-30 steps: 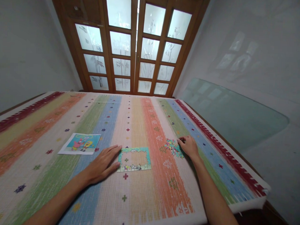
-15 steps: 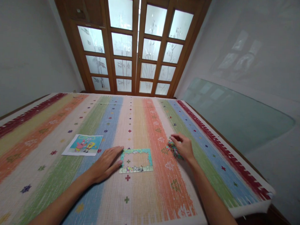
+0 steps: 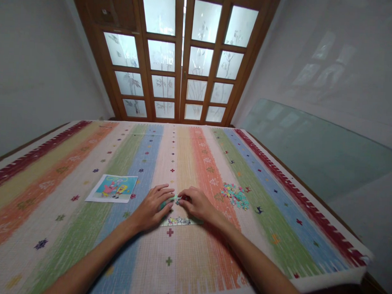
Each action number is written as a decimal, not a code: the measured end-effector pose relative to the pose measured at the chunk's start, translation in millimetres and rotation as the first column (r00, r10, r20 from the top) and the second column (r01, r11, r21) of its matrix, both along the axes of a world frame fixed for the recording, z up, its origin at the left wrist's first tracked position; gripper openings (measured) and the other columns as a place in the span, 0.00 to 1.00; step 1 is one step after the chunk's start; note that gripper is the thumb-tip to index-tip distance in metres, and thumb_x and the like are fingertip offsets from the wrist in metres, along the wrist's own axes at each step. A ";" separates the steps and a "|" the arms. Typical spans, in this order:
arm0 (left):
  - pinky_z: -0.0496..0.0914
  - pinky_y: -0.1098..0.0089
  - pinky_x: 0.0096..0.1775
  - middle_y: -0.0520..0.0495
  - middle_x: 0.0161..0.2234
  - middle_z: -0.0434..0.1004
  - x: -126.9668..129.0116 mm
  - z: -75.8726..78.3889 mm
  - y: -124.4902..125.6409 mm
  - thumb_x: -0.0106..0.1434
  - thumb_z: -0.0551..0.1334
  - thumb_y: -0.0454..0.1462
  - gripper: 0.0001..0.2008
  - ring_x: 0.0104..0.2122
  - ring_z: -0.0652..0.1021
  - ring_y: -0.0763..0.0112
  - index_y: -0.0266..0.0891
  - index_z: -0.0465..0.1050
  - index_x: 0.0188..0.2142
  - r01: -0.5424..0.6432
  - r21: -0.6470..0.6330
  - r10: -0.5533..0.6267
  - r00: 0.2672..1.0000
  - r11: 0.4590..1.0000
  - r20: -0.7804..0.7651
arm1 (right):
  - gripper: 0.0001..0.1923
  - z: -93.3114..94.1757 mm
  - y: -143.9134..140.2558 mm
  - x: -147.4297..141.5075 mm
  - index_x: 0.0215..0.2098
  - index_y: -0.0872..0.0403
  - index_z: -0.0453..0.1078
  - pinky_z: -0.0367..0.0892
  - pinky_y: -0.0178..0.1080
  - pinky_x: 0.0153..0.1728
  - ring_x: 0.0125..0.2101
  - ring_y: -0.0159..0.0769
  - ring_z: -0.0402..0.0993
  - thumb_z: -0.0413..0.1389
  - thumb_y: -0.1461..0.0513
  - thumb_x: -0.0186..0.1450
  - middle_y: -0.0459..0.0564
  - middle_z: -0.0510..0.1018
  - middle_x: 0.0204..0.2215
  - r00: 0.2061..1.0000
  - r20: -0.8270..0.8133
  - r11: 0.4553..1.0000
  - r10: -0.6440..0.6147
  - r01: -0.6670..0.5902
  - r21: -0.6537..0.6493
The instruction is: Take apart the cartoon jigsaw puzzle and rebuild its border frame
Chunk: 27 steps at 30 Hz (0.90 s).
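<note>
A partly assembled jigsaw puzzle [image 3: 180,221] lies on the striped cloth in front of me, its lower border showing and much of the rest covered by my hands. My left hand [image 3: 155,204] rests over its left side, fingers spread and lying flat. Over the upper part, my right hand [image 3: 195,202] is closed in a pinch, with a small jigsaw piece [image 3: 177,202] at its fingertips. To the right is a loose pile of jigsaw pieces [image 3: 235,196] in teal, pink and yellow. A printed cartoon picture [image 3: 112,188] on white paper lies to the left.
The striped, patterned cloth [image 3: 192,267] covers a broad flat surface reaching to the back. Behind it stand wooden doors with frosted panes [image 3: 162,86]. A pale green panel [image 3: 305,133] is on the right wall.
My right hand has moved left from the pile of pieces to the top of the puzzle, uncovering the pile. My left hand has shifted slightly right, further over the puzzle's left edge.
</note>
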<state>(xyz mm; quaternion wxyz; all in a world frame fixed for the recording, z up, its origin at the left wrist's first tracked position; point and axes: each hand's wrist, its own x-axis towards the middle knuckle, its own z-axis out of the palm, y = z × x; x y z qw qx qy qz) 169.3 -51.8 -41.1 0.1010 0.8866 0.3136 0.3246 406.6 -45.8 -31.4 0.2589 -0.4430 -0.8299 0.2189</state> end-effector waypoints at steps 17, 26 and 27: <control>0.68 0.49 0.59 0.41 0.56 0.78 4.5 -8.2 -12.6 0.71 0.60 0.39 0.16 0.60 0.71 0.51 0.41 0.75 0.56 0.083 0.029 -0.081 0.995 0.996 -0.063 | 0.01 -16.8 -12.2 3.9 0.35 0.54 0.77 0.66 0.39 0.38 0.37 0.39 0.71 0.63 0.65 0.66 0.50 0.76 0.33 0.998 0.056 0.959 -0.026 0.009 0.285; 0.67 0.49 0.60 0.42 0.58 0.77 2.8 -9.4 -12.6 0.71 0.60 0.40 0.17 0.60 0.70 0.51 0.41 0.74 0.58 0.107 0.035 -0.104 0.990 0.994 -0.091 | 0.02 -16.2 -13.9 4.6 0.35 0.54 0.77 0.66 0.40 0.39 0.37 0.40 0.70 0.62 0.64 0.67 0.51 0.75 0.34 0.997 0.075 0.954 -0.036 0.012 0.298; 0.66 0.49 0.60 0.42 0.58 0.77 2.9 -9.3 -12.6 0.72 0.60 0.40 0.18 0.61 0.70 0.51 0.41 0.73 0.58 0.109 0.033 -0.105 0.990 0.994 -0.092 | 0.02 -16.0 -14.0 4.6 0.35 0.54 0.77 0.65 0.40 0.39 0.38 0.40 0.70 0.62 0.64 0.67 0.51 0.75 0.34 0.996 0.078 0.954 -0.037 0.012 0.301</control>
